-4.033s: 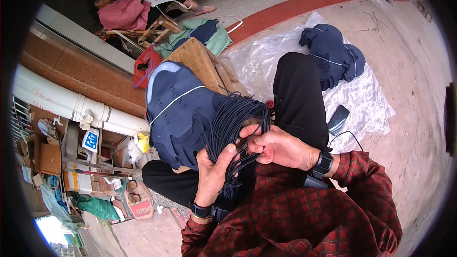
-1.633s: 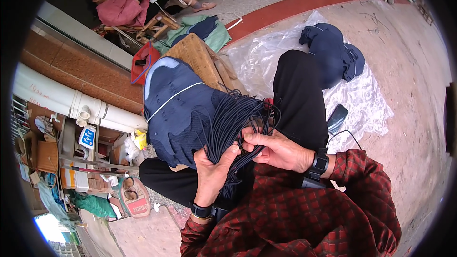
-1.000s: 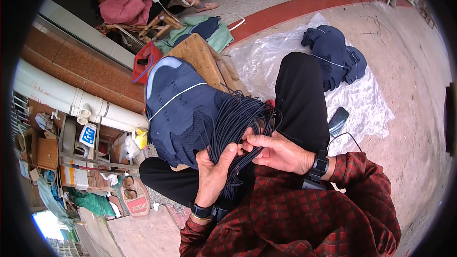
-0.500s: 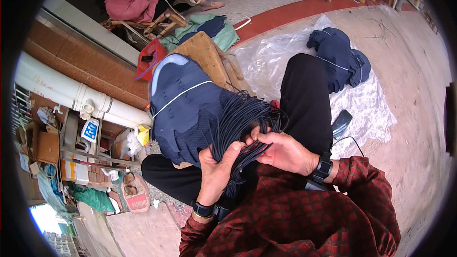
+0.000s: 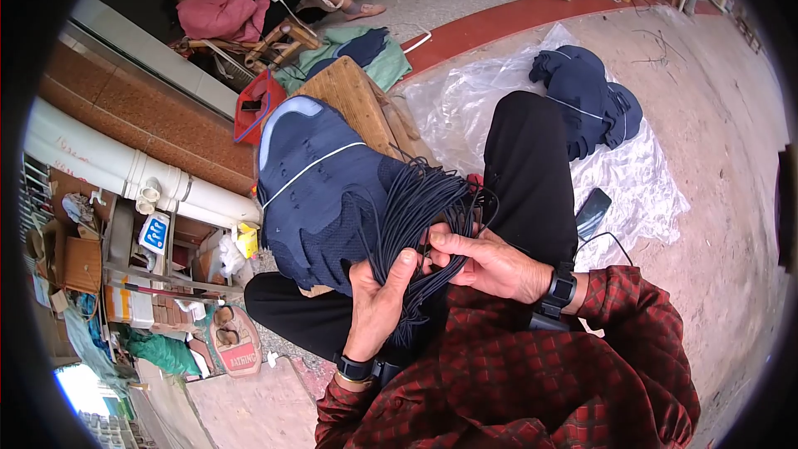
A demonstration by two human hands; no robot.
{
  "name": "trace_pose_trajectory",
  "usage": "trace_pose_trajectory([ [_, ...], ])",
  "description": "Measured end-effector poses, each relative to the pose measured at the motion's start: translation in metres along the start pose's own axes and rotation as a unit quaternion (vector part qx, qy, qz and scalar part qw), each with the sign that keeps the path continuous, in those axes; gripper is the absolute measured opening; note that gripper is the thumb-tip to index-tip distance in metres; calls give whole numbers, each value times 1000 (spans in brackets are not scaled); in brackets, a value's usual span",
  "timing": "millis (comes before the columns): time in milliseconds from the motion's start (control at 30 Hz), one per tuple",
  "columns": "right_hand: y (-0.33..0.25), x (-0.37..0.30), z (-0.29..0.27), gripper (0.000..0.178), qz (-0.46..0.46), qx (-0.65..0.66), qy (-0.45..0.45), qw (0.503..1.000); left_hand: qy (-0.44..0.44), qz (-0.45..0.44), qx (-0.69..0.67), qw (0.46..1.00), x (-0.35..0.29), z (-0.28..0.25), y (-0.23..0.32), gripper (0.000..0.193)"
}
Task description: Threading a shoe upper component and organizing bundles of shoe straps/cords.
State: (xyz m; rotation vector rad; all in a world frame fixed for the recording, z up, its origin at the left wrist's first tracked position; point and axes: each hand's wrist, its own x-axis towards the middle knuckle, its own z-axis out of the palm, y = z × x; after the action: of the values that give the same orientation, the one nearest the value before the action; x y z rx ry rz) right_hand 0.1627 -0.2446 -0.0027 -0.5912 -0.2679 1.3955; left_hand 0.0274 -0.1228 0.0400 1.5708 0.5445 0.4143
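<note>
Clasping dark cords point(image 5: 418, 206) in left grip point(image 5: 376, 303), pinching some in right grip point(image 5: 497, 268); apparently midway, with most left bunched, beside already-banded navy fabric stack point(image 5: 316, 209) beyond left grip.

wooden bench point(image 5: 351, 96): tied navy bundle point(image 5: 312, 191) | floor point(image 5: 715, 158): plastic sheet point(image 5: 636, 191) | on sheet: navy fabric point(image 5: 582, 96), 1 phone point(image 5: 593, 209)

A thick bunch of thin, dark cords point(image 5: 424, 199) arcs down against the side of a navy fabric stack point(image 5: 320, 216), gathered tight partway along, its lower strands hanging in a loose tuft and a few stray loops bowing outward. The stack, bound by a pale band point(image 5: 309, 170) and edged with a curved light-blue patch, lies across a wooden worktop point(image 5: 345, 87), covering all but its far end.
</note>
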Motion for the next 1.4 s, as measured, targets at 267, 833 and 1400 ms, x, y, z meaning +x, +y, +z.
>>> trace_pose_trajectory([
  [267, 4, 3, -1, 15, -5, -24, 14, 1000, -24, 4, 29, 999, 0, 0, 2, 24],
  [833, 4, 1, -2, 11, 4, 21, 19, 1000, -11, -15, 31, 999, -1, -2, -2, 18],
  [1400, 5, 0, -3, 8, 15, 8, 54, 998, 17, -29, -2, 999, 1, 1, -1, 12],
])
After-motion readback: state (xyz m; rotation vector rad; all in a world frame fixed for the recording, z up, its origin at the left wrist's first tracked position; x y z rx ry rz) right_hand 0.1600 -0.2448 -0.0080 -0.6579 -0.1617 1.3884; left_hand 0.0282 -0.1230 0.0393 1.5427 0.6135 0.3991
